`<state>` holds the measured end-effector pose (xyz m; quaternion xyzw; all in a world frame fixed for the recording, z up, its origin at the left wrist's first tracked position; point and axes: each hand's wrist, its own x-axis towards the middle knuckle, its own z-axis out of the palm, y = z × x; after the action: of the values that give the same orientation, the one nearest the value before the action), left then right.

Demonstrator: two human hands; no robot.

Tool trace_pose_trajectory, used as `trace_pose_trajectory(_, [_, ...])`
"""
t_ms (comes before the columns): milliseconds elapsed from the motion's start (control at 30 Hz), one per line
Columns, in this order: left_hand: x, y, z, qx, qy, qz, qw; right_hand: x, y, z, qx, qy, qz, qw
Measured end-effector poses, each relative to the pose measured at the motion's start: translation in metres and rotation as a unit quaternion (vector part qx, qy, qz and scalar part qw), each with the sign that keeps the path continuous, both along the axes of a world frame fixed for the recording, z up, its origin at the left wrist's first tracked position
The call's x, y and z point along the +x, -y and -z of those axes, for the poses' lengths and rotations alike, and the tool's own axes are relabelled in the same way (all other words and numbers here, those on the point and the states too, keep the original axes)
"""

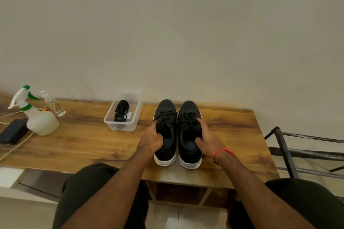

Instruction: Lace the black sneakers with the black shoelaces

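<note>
Sneakers, two black low-top ones with white soles, stand side by side, just touching, toes toward the wall, on the long wood-grain bench [83, 141]. The left black sneaker [166, 135] is held by the left hand [151, 140], whose grip is curled over the shoe's outer collar edge with fingers tucked into the opening. The right black sneaker [189, 135] is held by the right hand [207, 140]; its grip wraps the outer side, thumb inside the opening, fingers up by the laces. Both shoes carry black laces loosely threaded over the tongues.

Well left of the left grip sits a white plastic spray bottle with a green trigger [38, 117]. Just beyond and left of that grip lies a clear rectangular plastic tub [130, 126] holding a bundle of black shoelaces [121, 113]. On the right wrist, behind the right grip, is a thin orange band [222, 151].
</note>
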<state>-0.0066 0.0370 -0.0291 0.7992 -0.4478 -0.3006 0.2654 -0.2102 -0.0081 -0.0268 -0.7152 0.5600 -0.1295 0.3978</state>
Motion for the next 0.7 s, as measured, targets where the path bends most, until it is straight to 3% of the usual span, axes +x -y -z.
trace_pose_trajectory(167, [0.006, 0.016, 0.006, 0.028, 0.024, -0.001, 0.999, 0.008, 0.018, 0.002, -0.025, -0.062, -0.04, 0.997])
trace_pose_trajectory(300, [0.008, 0.015, 0.009, 0.034, 0.022, -0.003, 0.999, 0.008, 0.017, 0.005, -0.028, -0.061, -0.039, 0.997])
trace_pose_trajectory(567, [0.021, 0.015, -0.014, 0.106, -0.135, 0.019, 0.985, 0.009, 0.015, 0.002, 0.008, 0.023, 0.012, 1.0])
trace_pose_trajectory(633, [0.031, 0.013, -0.02, 0.097, -0.068, 0.035, 0.992, 0.011, 0.012, 0.001, -0.009, 0.045, 0.014, 0.999])
trace_pose_trajectory(700, [0.046, 0.013, -0.021, 0.09, 0.069, 0.052, 0.992, 0.016, 0.006, 0.0, -0.013, 0.035, 0.008, 0.999])
